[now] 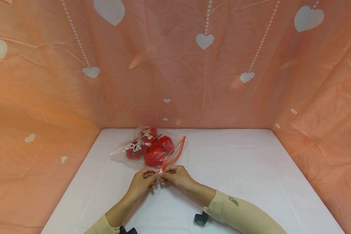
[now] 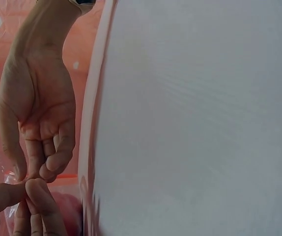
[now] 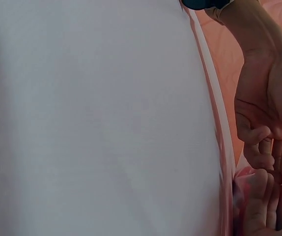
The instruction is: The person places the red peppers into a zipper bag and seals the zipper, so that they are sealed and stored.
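Note:
A clear plastic zip bag [image 1: 120, 152] with cartoon prints lies on the white table, with several red bell peppers [image 1: 155, 157] inside. Its orange zip strip [image 1: 179, 151] runs along the right edge, the two strips parted in a narrow loop. At the near corner of that strip sits a small white slider [image 1: 161, 171]. My left hand [image 1: 141, 182] pinches the corner from the left, thumb and forefinger at the slider. From the right, my right hand [image 1: 177, 177] pinches the strip just beside it. In both wrist views the fingertips of the two hands meet, partly hiding the slider.
The white table [image 1: 237, 162] extends to the right of the bag. Orange sheeting [image 1: 187, 81] with white hearts surrounds its back and sides. Dark wrist devices [image 1: 201, 218] show below the sleeves.

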A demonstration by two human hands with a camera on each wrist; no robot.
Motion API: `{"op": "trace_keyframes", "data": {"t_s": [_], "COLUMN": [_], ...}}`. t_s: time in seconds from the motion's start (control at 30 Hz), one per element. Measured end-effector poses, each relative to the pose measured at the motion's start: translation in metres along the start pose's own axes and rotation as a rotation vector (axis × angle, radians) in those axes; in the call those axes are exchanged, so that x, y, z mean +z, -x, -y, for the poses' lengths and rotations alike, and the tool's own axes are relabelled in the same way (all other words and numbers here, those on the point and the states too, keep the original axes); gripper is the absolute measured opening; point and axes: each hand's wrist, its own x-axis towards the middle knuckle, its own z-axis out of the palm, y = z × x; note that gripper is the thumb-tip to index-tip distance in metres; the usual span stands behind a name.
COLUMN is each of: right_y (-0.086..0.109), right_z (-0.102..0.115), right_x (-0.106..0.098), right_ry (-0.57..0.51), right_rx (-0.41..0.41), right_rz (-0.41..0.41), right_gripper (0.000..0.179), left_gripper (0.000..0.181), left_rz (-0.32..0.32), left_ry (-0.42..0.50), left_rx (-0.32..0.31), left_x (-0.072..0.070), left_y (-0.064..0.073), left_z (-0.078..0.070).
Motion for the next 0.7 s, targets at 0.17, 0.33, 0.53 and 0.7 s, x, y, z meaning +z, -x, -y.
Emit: {"op": "trace_keyframes", "data": {"t_s": [0.17,0.33,0.53,0.7], "right_y": [0.0009,-0.0002,-0.0025,-0.0037], "right_z": [0.0002,-0.0004,-0.0034,-0.0039], "right_x": [0.0005,0.0007,-0.0008,-0.0021], "right_ry": [0.006,0.004,0.008,0.038], "right_rx": [0.002,0.007,0.009,-0.008], "right_rz": [-0.007,-0.027,-0.032,-0.056], "right_gripper": [0.024,0.022,0.021,0.020], "left_gripper": [0.022,0.021,0.020,0.014], "left_rz": [-0.004,0.009,-0.002,-0.059], "left_ry": [-0.014,-0.012,-0.059,-0.098], "left_rx": [0.005,-0.011,0.008,0.011], "left_x": [0.0005,0.0007,0.0025,0.0070], "left_y": [0.0003,-0.0007,-0.0013,-0.0027], "left_z": [-0.0012,-0.0007,-0.0015,-0.0009]}}
